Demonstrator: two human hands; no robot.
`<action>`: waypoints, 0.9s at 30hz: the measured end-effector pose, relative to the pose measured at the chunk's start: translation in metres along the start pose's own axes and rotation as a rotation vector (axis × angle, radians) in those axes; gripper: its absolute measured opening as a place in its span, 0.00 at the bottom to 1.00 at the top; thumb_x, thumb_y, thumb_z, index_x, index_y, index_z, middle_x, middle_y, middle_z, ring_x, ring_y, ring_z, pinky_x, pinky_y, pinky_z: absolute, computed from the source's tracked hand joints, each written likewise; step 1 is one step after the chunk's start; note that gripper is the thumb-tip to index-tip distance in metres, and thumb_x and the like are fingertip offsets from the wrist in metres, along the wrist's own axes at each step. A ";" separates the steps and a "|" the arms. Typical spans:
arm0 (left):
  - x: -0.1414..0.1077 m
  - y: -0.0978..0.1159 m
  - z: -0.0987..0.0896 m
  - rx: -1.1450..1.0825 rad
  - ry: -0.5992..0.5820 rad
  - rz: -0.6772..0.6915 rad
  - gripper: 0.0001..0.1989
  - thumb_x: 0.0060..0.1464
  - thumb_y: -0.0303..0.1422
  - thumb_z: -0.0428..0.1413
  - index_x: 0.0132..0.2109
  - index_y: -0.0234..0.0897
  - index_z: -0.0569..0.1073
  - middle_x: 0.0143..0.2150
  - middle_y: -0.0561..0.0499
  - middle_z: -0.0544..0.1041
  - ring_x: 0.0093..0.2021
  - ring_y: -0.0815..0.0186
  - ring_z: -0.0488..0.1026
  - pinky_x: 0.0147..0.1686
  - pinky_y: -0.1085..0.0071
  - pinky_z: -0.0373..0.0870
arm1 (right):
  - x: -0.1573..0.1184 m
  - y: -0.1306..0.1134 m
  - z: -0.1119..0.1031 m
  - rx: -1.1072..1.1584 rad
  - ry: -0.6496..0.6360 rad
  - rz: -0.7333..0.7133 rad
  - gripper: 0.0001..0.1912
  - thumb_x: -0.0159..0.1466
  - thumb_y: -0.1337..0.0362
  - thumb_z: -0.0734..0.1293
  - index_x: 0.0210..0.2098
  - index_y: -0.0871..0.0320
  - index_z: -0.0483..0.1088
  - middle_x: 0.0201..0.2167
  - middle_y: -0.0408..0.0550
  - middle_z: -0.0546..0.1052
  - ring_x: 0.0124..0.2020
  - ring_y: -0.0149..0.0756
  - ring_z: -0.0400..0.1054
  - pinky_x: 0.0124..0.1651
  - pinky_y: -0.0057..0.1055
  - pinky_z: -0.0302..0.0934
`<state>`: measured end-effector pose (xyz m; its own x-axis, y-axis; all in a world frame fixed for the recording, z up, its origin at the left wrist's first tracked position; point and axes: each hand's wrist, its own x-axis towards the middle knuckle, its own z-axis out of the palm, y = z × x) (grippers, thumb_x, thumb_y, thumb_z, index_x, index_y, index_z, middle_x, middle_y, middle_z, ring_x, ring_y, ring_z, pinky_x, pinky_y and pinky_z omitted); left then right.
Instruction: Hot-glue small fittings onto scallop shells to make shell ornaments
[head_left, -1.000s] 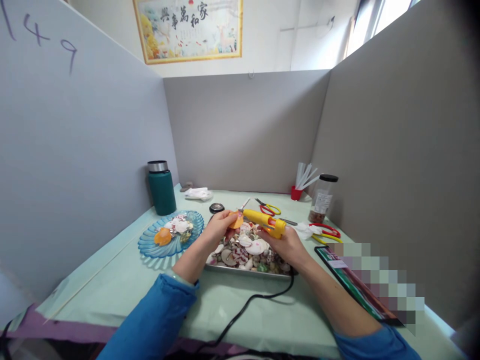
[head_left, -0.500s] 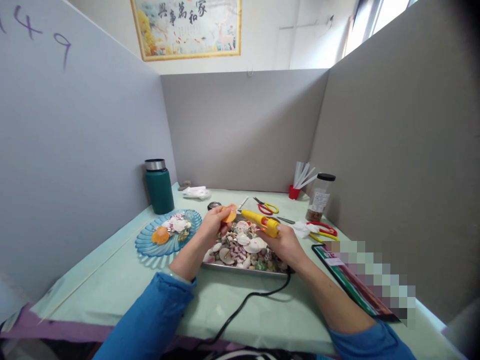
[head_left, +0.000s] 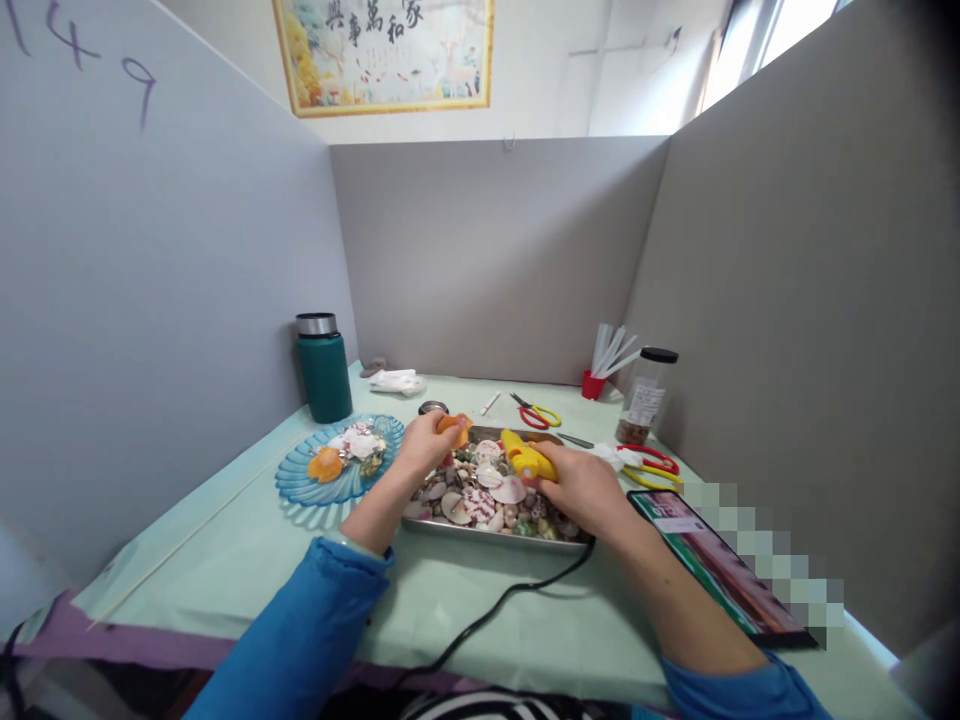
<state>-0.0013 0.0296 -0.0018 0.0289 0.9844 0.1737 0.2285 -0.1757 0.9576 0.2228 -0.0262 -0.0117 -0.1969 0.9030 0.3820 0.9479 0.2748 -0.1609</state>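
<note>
Between the fingers of my left hand [head_left: 427, 443] is an orange shell [head_left: 459, 428], held above the left back part of a metal tray [head_left: 495, 538]. My right hand [head_left: 581, 485] is wrapped round a yellow glue gun [head_left: 525, 457] over the tray's right side. The gun's nozzle stands apart from the orange shell. Many mixed seashells [head_left: 480, 503] fill the tray, some white, some striped or spotted. A black cord [head_left: 517, 590] runs from near my right hand toward the table's front edge.
A blue plate [head_left: 292, 485] with shells stands left, near a green bottle [head_left: 324, 375]. Behind the tray lie red-and-yellow scissors [head_left: 536, 412]. At right are a red cup of glue sticks [head_left: 593, 385], a jar [head_left: 643, 400], larger scissors [head_left: 652, 462] and a tablet [head_left: 720, 560].
My right hand has drawn the glue gun away from the orange shell and turned it. The left hand still holds the shell, now tilted differently. The whole view has shifted slightly.
</note>
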 end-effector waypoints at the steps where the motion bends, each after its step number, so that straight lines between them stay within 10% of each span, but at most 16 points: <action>1: 0.000 -0.001 -0.001 0.047 -0.001 0.008 0.07 0.46 0.34 0.59 0.29 0.36 0.69 0.14 0.58 0.68 0.11 0.73 0.62 0.14 0.77 0.54 | 0.000 0.001 -0.001 -0.035 -0.032 -0.024 0.19 0.59 0.57 0.65 0.50 0.51 0.69 0.40 0.47 0.78 0.38 0.42 0.72 0.33 0.30 0.54; 10: -0.002 -0.004 0.000 0.273 -0.025 0.051 0.05 0.49 0.34 0.56 0.32 0.37 0.70 0.16 0.56 0.71 0.11 0.71 0.64 0.15 0.76 0.54 | 0.002 0.008 -0.020 -0.060 -0.186 -0.240 0.18 0.58 0.50 0.66 0.43 0.51 0.74 0.38 0.49 0.75 0.42 0.43 0.67 0.40 0.31 0.56; 14: 0.003 -0.010 0.000 0.210 -0.058 0.035 0.09 0.51 0.38 0.55 0.35 0.37 0.69 0.20 0.53 0.75 0.12 0.71 0.65 0.14 0.76 0.56 | 0.016 -0.017 -0.030 -0.059 -0.082 -0.250 0.12 0.63 0.57 0.62 0.36 0.53 0.76 0.37 0.49 0.75 0.42 0.39 0.66 0.42 0.30 0.55; 20: 0.002 -0.004 -0.002 0.045 -0.092 0.007 0.11 0.50 0.39 0.56 0.35 0.37 0.67 0.22 0.53 0.75 0.14 0.72 0.66 0.14 0.77 0.59 | 0.043 -0.072 -0.009 -0.244 -0.293 -0.372 0.10 0.59 0.66 0.65 0.38 0.58 0.76 0.38 0.55 0.77 0.44 0.47 0.66 0.41 0.35 0.55; 27: -0.001 0.006 -0.007 -0.147 -0.113 -0.045 0.12 0.50 0.38 0.57 0.36 0.35 0.66 0.25 0.50 0.77 0.15 0.74 0.66 0.14 0.78 0.61 | 0.045 -0.075 -0.001 -0.238 -0.287 -0.451 0.10 0.55 0.75 0.64 0.31 0.57 0.75 0.33 0.54 0.78 0.42 0.45 0.68 0.42 0.35 0.55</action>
<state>-0.0070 0.0273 0.0051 0.1331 0.9849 0.1107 0.0872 -0.1229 0.9886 0.1435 -0.0065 0.0188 -0.6222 0.7766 0.0982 0.7785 0.6007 0.1821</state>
